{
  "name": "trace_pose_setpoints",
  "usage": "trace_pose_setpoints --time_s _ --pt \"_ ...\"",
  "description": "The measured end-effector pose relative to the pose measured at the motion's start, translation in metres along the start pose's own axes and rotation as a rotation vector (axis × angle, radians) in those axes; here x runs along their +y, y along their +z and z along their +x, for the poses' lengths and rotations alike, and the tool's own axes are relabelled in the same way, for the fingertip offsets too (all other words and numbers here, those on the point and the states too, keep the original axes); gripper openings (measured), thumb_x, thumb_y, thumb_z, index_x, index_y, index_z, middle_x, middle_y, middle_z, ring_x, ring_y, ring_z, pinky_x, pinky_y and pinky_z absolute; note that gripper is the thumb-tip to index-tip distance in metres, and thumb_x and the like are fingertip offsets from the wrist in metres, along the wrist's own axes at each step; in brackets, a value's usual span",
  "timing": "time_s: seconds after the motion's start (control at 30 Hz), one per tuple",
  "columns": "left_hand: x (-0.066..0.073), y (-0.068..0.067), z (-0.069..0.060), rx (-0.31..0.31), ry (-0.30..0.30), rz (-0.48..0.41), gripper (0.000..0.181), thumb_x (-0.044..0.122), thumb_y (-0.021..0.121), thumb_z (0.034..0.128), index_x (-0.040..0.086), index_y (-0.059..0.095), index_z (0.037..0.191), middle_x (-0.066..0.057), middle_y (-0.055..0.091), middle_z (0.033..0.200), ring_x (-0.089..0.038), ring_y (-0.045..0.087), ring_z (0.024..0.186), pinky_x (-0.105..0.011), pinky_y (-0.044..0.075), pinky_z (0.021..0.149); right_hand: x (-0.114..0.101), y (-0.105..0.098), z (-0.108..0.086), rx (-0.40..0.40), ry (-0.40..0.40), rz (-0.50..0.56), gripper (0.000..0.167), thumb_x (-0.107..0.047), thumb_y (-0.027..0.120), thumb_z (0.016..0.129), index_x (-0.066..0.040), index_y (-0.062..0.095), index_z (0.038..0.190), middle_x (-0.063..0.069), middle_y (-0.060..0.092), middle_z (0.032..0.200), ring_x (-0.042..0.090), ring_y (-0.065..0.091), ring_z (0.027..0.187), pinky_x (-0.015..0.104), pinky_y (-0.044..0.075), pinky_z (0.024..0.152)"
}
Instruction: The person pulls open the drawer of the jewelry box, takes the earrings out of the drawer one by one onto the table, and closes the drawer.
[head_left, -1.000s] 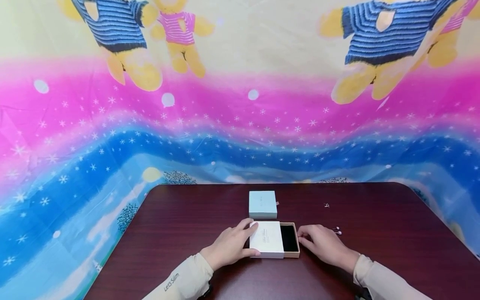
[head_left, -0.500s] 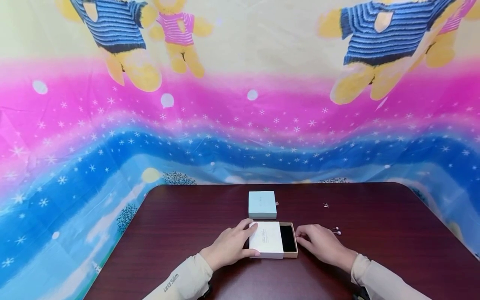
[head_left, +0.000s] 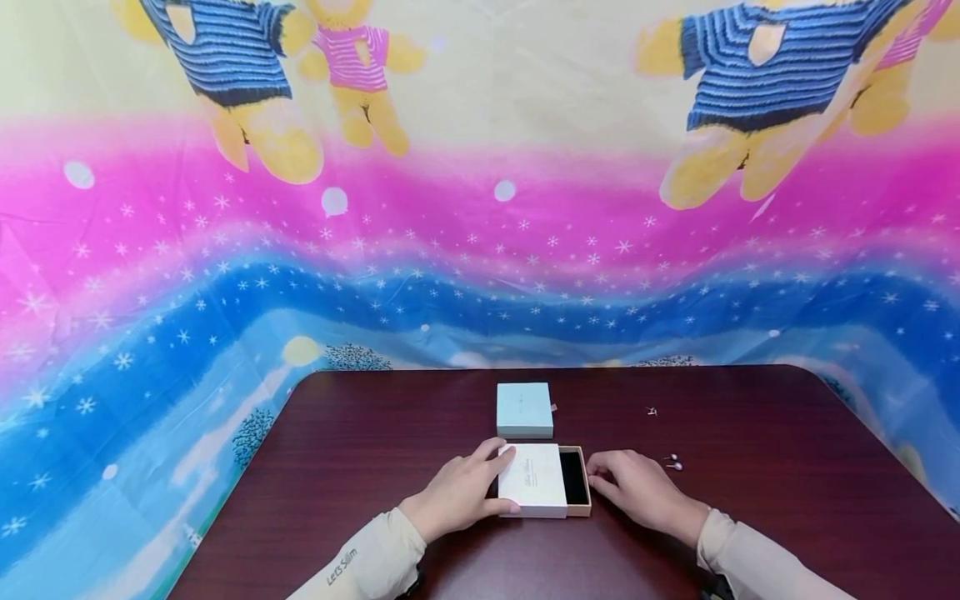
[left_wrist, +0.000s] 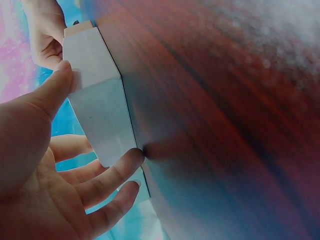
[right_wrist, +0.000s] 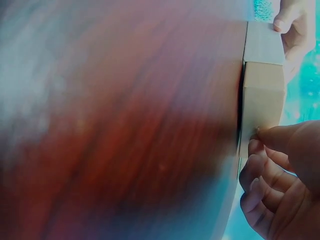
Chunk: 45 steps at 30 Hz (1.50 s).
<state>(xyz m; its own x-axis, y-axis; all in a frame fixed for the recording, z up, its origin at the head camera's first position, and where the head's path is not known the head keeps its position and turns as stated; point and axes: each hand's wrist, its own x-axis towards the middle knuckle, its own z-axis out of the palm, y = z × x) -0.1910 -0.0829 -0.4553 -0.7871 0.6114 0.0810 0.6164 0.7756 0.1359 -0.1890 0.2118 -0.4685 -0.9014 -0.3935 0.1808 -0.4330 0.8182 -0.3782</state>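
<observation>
A white sliding gift box (head_left: 531,479) lies on the table, its cardboard drawer (head_left: 579,510) partly out to the right, with a black lining (head_left: 574,477) showing. My left hand (head_left: 457,497) grips the white sleeve, thumb on the near side and forefinger over the far corner. In the left wrist view, the other fingers (left_wrist: 107,182) lie by the sleeve's left end. At the drawer's outer end is my right hand (head_left: 647,490), fingers curled. In the right wrist view, its thumb (right_wrist: 280,136) and forefinger come together against the drawer's end; any pull tab between them is hidden.
Behind the white box stands a pale blue box (head_left: 524,408) with a small tab on its right side. Small pearl-like earrings (head_left: 674,463) lie right of my right hand, and another tiny shiny piece (head_left: 652,412) lies farther back. A printed curtain (head_left: 480,250) hangs behind the table (head_left: 360,433).
The drawer has slid a little left into the white sleeve, and my right hand has moved left with it. My left hand has stayed in place on the sleeve.
</observation>
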Motion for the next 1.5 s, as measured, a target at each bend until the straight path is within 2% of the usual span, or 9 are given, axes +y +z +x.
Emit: trace_pose_setpoints --time_s 0.57,0.8,1.17,1.37,1.5 --pt "0.000 0.000 0.001 0.014 0.005 0.014 0.077 0.059 0.069 0.0883 0.014 0.052 0.149 -0.008 0.050 0.150 -0.022 0.071 0.103 -0.037 0.056 0.080 -0.006 -0.003 0.004 0.004 -0.055 -0.005 0.014 -0.019 0.072 0.092 -0.031 0.071 0.086 -0.022 0.066 0.079 -0.006 0.056 0.072 0.026 0.047 0.062" --pt "0.000 0.001 0.002 0.023 0.012 0.020 0.077 0.059 0.070 0.0880 0.013 0.053 0.148 -0.008 0.051 0.150 -0.022 0.071 0.103 -0.037 0.057 0.080 -0.008 -0.004 0.005 0.004 -0.070 -0.010 0.015 -0.019 0.072 0.092 -0.031 0.069 0.083 -0.023 0.064 0.076 -0.006 0.053 0.071 0.025 0.046 0.061" --pt "0.000 0.000 0.001 0.008 0.002 0.012 0.078 0.060 0.069 0.0885 0.014 0.052 0.149 -0.007 0.050 0.150 -0.021 0.070 0.106 -0.038 0.056 0.082 -0.010 -0.002 0.007 -0.018 -0.056 -0.005 0.018 -0.018 0.072 0.093 -0.031 0.067 0.081 -0.022 0.061 0.074 -0.005 0.049 0.067 0.024 0.043 0.060" --pt "0.000 0.000 0.001 0.013 0.007 0.008 0.077 0.059 0.069 0.0887 0.013 0.053 0.148 -0.008 0.051 0.150 -0.022 0.072 0.097 -0.037 0.056 0.080 -0.012 -0.002 0.007 -0.027 -0.044 0.014 0.016 -0.018 0.071 0.093 -0.030 0.069 0.084 -0.021 0.062 0.074 -0.005 0.048 0.066 0.023 0.042 0.059" --pt "0.000 0.001 0.001 0.014 0.005 0.010 0.077 0.059 0.069 0.0886 0.014 0.052 0.149 -0.008 0.051 0.150 -0.022 0.072 0.097 -0.037 0.056 0.080 -0.013 0.000 0.007 -0.026 -0.042 0.015 0.015 -0.018 0.071 0.093 -0.030 0.069 0.084 -0.021 0.063 0.075 -0.005 0.048 0.066 0.023 0.042 0.059"
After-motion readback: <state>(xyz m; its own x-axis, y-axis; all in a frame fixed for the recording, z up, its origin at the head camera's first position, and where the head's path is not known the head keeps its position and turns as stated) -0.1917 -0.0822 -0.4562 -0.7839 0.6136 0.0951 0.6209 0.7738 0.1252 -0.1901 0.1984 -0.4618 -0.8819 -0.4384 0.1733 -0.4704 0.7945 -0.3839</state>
